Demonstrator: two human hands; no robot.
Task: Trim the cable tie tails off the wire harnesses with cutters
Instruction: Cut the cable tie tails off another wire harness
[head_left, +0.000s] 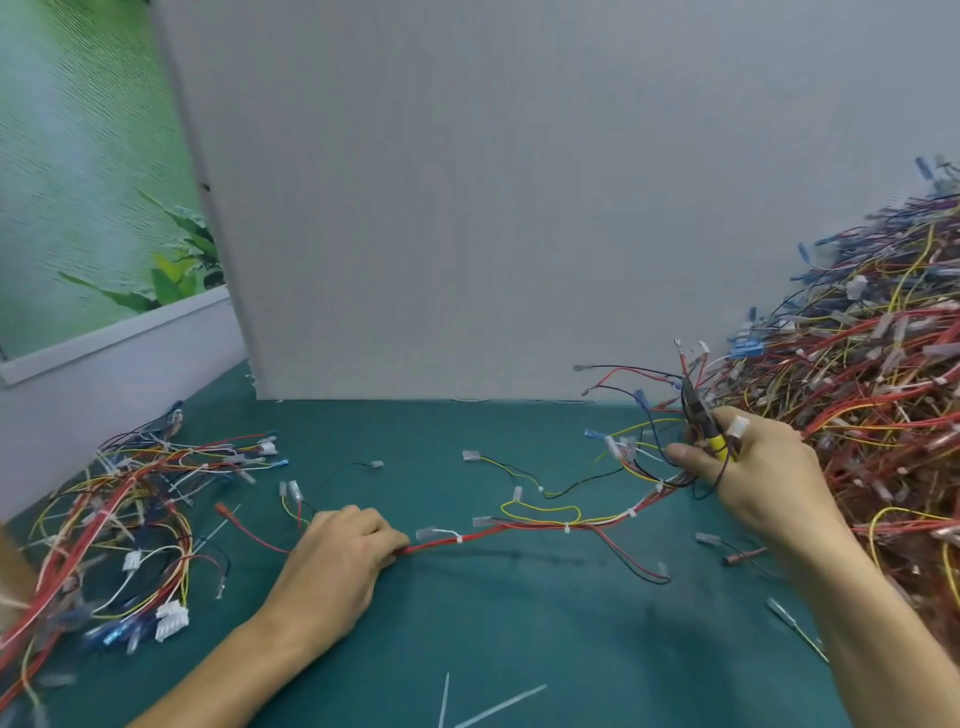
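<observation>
Across green mat (519, 649), wire harness (509, 528)

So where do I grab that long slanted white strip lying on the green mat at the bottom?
Probably pinch the white strip near its middle, coming straight down from above. It lies flat on the mat, thin, with nothing touching it, so put fingertips on its two long edges.
</observation>
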